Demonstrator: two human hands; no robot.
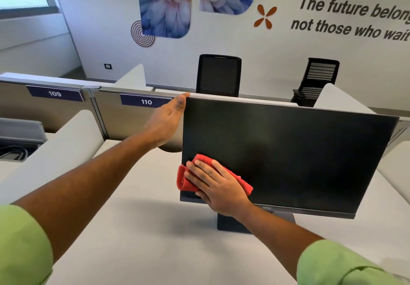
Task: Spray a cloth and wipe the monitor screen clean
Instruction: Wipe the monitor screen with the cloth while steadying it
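A black monitor [299,151] with a dark, switched-off screen stands on a white desk [137,229], tilted so its left side is nearer me. My left hand [167,121] grips the monitor's upper left edge, fingers wrapped round the corner. My right hand [218,183] lies flat with spread fingers on a folded red cloth [188,180], pressing it against the screen's lower left corner. Part of the cloth sticks out past the left bezel. No spray bottle is in view.
The monitor's dark stand [233,222] rests on the desk below the screen. Grey partition panels labelled 109 [54,94] and 110 [146,101] run behind the desk. Two black office chairs [218,75] stand beyond them by the wall. White side dividers [55,149] flank the desk.
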